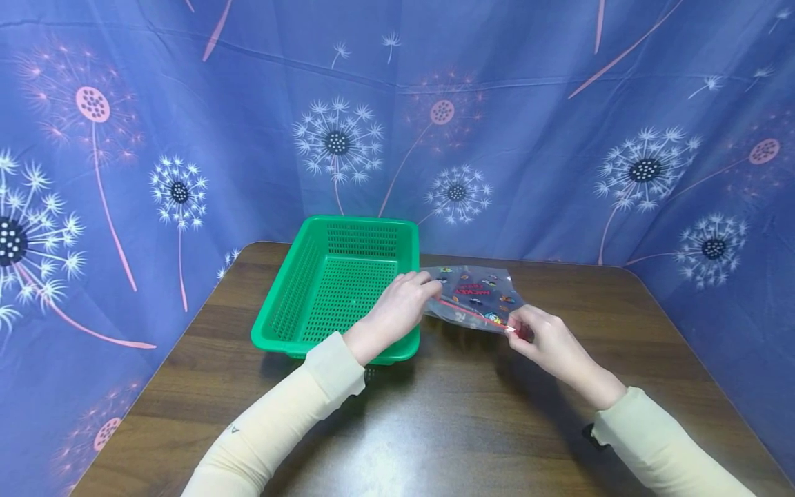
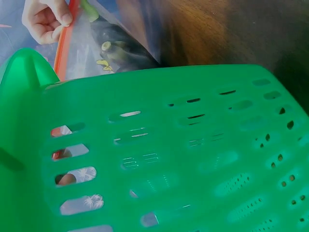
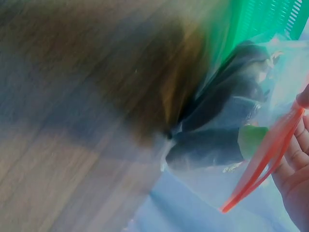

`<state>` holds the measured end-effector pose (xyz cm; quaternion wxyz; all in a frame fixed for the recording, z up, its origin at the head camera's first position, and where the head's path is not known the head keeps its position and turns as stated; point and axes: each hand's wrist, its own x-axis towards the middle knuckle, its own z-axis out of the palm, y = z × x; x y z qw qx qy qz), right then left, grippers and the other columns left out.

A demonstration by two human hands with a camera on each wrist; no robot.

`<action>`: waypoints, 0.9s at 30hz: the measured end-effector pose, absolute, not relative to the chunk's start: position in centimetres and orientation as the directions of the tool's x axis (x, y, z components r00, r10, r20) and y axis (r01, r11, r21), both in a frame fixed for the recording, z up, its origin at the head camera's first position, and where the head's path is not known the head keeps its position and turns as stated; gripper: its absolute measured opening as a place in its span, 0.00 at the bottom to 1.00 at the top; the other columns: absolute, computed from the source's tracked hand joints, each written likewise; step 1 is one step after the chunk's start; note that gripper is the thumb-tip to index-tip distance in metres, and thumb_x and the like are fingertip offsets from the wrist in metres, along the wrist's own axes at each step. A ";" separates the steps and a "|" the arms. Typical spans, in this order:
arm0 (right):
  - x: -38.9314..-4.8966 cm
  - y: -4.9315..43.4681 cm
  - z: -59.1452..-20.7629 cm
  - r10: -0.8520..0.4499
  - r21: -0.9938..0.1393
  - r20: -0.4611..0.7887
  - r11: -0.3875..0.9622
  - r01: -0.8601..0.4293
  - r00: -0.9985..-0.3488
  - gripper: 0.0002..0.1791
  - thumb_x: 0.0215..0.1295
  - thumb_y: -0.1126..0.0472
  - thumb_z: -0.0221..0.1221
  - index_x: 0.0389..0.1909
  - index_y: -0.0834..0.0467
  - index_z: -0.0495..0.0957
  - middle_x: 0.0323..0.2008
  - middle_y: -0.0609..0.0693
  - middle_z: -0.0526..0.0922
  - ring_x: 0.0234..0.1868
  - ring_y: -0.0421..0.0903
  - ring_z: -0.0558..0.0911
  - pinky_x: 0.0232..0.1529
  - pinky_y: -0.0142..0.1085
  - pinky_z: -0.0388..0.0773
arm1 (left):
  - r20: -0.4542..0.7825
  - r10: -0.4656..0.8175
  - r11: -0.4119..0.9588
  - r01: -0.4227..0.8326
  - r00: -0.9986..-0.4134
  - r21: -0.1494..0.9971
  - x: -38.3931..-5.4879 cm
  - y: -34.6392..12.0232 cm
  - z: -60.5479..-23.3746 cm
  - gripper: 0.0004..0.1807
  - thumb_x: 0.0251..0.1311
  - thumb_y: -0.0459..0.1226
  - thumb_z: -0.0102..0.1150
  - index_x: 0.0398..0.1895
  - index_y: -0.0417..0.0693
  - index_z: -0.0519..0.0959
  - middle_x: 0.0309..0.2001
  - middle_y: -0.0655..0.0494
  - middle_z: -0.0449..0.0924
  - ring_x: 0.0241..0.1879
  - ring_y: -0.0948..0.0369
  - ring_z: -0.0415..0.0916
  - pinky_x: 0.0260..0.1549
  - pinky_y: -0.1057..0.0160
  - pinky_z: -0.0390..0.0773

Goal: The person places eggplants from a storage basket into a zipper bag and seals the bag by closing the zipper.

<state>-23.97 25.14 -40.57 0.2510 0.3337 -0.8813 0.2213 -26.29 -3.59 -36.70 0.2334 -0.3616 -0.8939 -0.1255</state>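
A clear zip bag (image 1: pixel 478 293) with a red zip edge and colourful cartoon prints is held up beside the green basket. My left hand (image 1: pixel 397 310), above the basket's right rim, grips the left end of the zip edge; its fingertips are partly hidden. With thumb and fingers my right hand (image 1: pixel 553 342) pinches the other end, at a small white slider. Inside the bag lie dark, long things with green ends, like eggplants (image 3: pixel 207 147). They also show dark through the plastic in the left wrist view, where the basket covers much of the picture.
The green perforated basket (image 1: pixel 335 348) stands on the wooden table (image 1: pixel 472 428), left of the bag, with its slotted floor showing. A blue dandelion-print curtain (image 1: pixel 534 172) hangs behind the table and along both sides.
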 end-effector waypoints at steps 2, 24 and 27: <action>-24.0 25.3 -40.4 -0.478 -0.221 0.589 0.680 -0.699 -0.652 0.10 0.41 0.68 0.60 0.25 0.53 0.73 0.23 0.39 0.71 0.23 0.33 0.69 0.24 0.21 0.64 | 0.512 0.586 0.706 0.706 -0.628 0.059 -26.3 -3.6 -36.6 0.16 0.51 0.21 0.54 0.34 0.52 0.77 0.34 0.60 0.76 0.34 0.60 0.73 0.32 0.64 0.69; -23.8 26.6 -40.1 -0.474 -0.107 0.656 0.712 -0.694 -0.588 0.12 0.37 0.69 0.61 0.24 0.52 0.74 0.20 0.38 0.69 0.22 0.34 0.67 0.23 0.25 0.62 | 0.505 0.579 0.714 0.697 -0.640 0.065 -26.4 -3.7 -36.6 0.16 0.52 0.23 0.55 0.37 0.52 0.77 0.36 0.60 0.76 0.37 0.60 0.73 0.37 0.62 0.72; -23.7 26.8 -40.2 -0.478 -0.101 0.654 0.713 -0.694 -0.587 0.09 0.39 0.67 0.61 0.25 0.53 0.74 0.21 0.38 0.69 0.22 0.34 0.67 0.23 0.24 0.62 | 0.513 0.580 0.708 0.703 -0.633 0.066 -26.3 -3.7 -36.6 0.16 0.51 0.22 0.55 0.36 0.52 0.77 0.35 0.60 0.76 0.36 0.60 0.73 0.36 0.62 0.71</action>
